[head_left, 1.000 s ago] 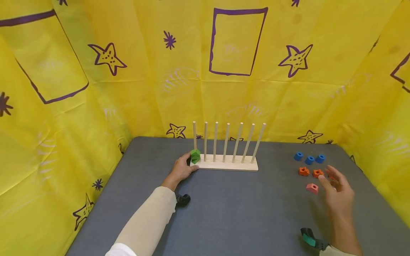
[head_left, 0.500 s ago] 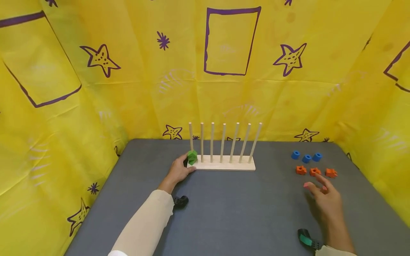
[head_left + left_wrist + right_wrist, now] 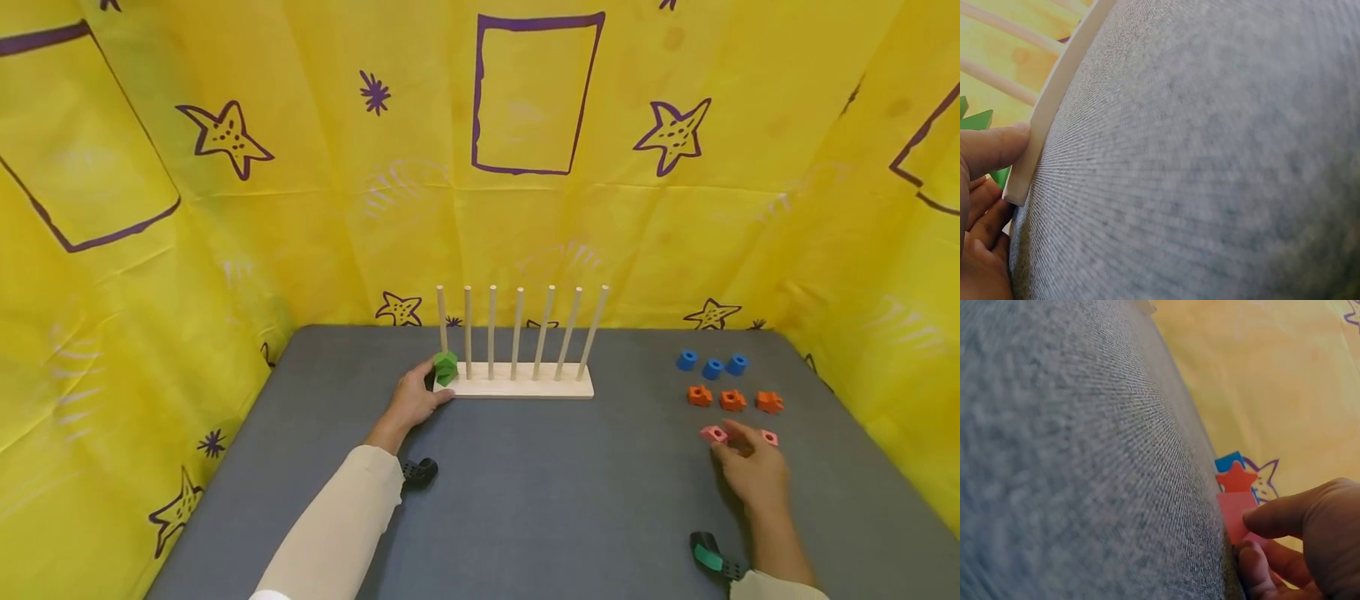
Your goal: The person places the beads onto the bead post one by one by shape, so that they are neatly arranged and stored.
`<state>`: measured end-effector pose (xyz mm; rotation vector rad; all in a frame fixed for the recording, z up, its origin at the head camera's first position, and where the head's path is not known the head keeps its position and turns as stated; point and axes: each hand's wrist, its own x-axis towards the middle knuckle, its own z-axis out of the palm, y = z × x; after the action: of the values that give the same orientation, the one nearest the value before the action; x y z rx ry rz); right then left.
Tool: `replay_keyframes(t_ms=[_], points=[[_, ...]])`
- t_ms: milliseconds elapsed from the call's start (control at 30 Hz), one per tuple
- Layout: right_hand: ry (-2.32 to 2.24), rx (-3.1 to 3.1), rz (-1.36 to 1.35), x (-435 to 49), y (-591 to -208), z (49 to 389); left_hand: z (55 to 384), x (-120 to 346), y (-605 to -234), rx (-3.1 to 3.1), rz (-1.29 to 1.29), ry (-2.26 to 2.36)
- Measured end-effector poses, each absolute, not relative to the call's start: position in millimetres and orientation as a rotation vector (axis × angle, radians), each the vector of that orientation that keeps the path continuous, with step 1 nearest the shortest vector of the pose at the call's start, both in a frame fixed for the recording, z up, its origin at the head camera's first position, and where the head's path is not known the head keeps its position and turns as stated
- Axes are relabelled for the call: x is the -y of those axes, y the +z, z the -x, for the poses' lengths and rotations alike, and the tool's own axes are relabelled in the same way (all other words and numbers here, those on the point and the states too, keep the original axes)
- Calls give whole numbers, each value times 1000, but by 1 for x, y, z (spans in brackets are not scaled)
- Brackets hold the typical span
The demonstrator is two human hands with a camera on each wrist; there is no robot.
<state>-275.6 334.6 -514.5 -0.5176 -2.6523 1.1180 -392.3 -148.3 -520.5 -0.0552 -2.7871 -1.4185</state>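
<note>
My left hand [image 3: 412, 402] grips the left end of a wooden peg rack [image 3: 517, 388], thumb against its front edge and fingers round the end. Green beads [image 3: 446, 368] sit low on the leftmost peg; the other pegs are bare. Over on the right, my right hand [image 3: 756, 479] pinches a pink block [image 3: 714, 434] with a hole through it, low at the table. In the right wrist view the thumb presses the flat face of this pink block [image 3: 1234, 512], other fingers curled beneath. Another pink block [image 3: 769, 437] lies just beyond the knuckles, partly hidden.
Behind the pink blocks, orange star-shaped beads [image 3: 732, 400] lie in a row. Farther back are blue cylindrical beads [image 3: 712, 368]. Everything stands on a grey cloth-covered table [image 3: 555, 492], with a yellow patterned curtain [image 3: 420, 208] along the back and sides.
The right hand has moved left and down from beside the orange beads to the leftmost pink block, and its fingers have closed on it. The left hand keeps its grip on the rack.
</note>
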Motion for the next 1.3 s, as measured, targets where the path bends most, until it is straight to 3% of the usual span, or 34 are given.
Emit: replay_keyframes(t_ms=[300,567,967,1300], points=[[1030,2559,512,-325,-507,273,393,151,-519,2786,64,-1433],[1109,2430,411,-299,-470,270,392,152,-519,2802,55,-1399],[1214,2288,53,-257,-398,267,392,149,-518,2798,62,-1401],[1180,2200,-365,-217,-349,289,393,150,-522,2802,56,-1403]])
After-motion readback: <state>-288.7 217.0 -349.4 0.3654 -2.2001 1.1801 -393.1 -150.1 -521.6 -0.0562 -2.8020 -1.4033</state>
